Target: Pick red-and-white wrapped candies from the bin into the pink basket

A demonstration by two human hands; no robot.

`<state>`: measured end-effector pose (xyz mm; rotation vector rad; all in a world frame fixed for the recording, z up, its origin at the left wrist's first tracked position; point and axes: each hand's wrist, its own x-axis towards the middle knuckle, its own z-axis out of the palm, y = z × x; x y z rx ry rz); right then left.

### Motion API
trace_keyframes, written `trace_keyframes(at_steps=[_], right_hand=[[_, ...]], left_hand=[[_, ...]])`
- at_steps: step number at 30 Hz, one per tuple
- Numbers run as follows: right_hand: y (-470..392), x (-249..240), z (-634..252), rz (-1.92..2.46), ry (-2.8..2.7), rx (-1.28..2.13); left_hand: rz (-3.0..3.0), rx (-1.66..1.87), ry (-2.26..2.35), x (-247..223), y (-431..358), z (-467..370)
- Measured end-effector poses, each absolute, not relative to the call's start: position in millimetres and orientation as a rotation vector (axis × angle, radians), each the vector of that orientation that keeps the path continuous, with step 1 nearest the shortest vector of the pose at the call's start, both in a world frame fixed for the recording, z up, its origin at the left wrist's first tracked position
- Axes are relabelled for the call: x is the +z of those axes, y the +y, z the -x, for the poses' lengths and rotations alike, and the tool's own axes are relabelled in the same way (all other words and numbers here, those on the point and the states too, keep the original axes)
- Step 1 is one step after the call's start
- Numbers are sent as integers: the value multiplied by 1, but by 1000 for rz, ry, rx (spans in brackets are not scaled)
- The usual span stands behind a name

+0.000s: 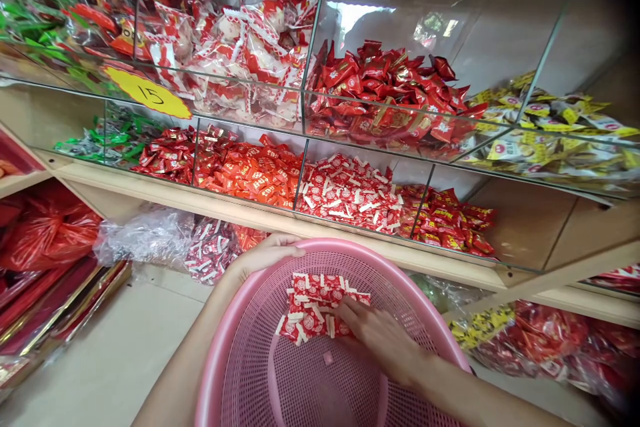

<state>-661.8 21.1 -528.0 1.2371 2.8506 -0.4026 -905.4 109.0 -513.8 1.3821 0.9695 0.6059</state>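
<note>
A pink mesh basket fills the lower middle of the view. My left hand grips its far left rim, the thumb lying over the edge. Inside the basket, a cluster of red and white wrapped candies rests against the far side. My right hand reaches into the basket at the right of the cluster, its fingers curled and touching the candies. Its fingertips are partly hidden, so whether it holds any candy is unclear. A small pale piece lies on the basket's bottom.
Ahead, clear shelf bins hold red and white candies, orange candies and yellow packets. A yellow tag reads 15. Bagged goods sit under the wooden shelf edge; a red bag is at left.
</note>
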Motion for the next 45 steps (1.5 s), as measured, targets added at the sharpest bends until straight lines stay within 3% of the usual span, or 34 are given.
trace_keyframes(at_steps=[14, 29, 39, 45], right_hand=[[25, -540, 669, -1235, 2798, -152], [39, -528, 705, -905, 2944, -319], [38, -523, 693, -1055, 2923, -447], [35, -531, 685, -1189, 2869, -312]], left_hand=[[-1357, 619, 931, -517, 110, 907], [-1348, 627, 927, -514, 109, 906], [-1356, 621, 931, -511, 108, 905], [-1390, 624, 961, -514, 108, 905]])
